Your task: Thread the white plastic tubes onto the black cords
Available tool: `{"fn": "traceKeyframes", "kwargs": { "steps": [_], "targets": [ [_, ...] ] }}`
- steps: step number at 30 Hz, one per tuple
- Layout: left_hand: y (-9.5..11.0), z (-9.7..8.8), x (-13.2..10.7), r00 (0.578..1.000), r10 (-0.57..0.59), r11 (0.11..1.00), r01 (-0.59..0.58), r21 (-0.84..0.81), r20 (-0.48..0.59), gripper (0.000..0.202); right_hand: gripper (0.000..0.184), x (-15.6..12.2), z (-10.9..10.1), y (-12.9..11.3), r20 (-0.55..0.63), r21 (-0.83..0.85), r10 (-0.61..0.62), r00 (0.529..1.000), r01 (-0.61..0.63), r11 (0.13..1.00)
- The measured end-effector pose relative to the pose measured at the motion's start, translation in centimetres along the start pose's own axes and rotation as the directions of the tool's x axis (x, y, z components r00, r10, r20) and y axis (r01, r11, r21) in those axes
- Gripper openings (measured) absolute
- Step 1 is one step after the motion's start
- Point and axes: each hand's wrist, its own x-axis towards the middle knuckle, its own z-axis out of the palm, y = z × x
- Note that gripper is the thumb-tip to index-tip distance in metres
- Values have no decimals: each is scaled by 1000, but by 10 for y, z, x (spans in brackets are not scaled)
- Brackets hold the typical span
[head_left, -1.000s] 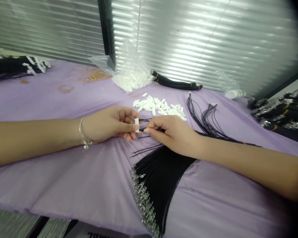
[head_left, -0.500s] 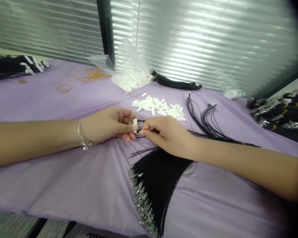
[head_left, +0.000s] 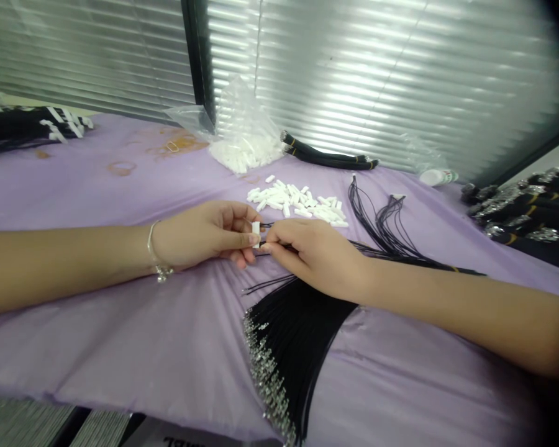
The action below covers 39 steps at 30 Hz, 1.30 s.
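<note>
My left hand (head_left: 205,236), with a bracelet at the wrist, pinches a small white connector housing (head_left: 256,234) between thumb and fingers. Right against it, my right hand (head_left: 317,251) pinches a thin black wire (head_left: 284,247) whose tip meets the housing. Under my right wrist a thick fan of black wires with silver terminals (head_left: 284,335) spreads toward the table's near edge. A loose heap of white housings (head_left: 298,203) lies just beyond my hands.
A purple cloth (head_left: 121,335) covers the table. A clear bag of white housings (head_left: 245,146) and a tied black wire bundle (head_left: 328,158) sit by the blinds. Finished black harnesses (head_left: 382,220) lie right of centre; more bundles (head_left: 522,211) at far right and at far left (head_left: 23,127).
My right hand has slid slightly left, bringing the wire tip up against the white housing. My left hand has stayed nearly still.
</note>
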Motion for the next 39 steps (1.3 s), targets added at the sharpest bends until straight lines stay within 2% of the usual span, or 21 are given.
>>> {"fn": "traceKeyframes", "kwargs": {
  "steps": [5,8,10,12,16,21,26,33,39],
  "targets": [
    [3,3,-1,996,25,990,-37,-139,-86,9,22,-8,-10,-4,-135,-332,-181,974,127,935],
    [3,5,-1,994,25,985,-43,-166,-107,6,22,-10,-13,-7,-79,-427,-263,962,205,881],
    [2,4,0,994,35,985,-52,-167,-107,6,22,-9,-12,-8,14,-407,-222,975,208,889],
    [0,2,1,996,38,987,-50,-154,-82,7,20,-8,-9,-8,71,-357,-140,988,156,921],
    [-1,0,2,999,18,992,-22,-128,-27,10,16,-5,-5,-5,98,-212,-20,995,40,976],
    [0,1,2,999,-8,992,2,-123,-49,12,8,-3,-4,-2,103,-39,45,994,-41,998],
    [0,1,1,997,-20,993,12,-117,-68,11,11,-5,-3,-4,146,-78,64,987,-53,996],
    [1,0,3,1000,-8,995,6,-98,-25,11,11,-8,-2,-4,70,-17,76,995,-76,997],
    [1,-1,3,999,-23,993,17,-117,-48,14,6,-4,-4,3,166,68,-1,986,-10,998]
  ]
}}
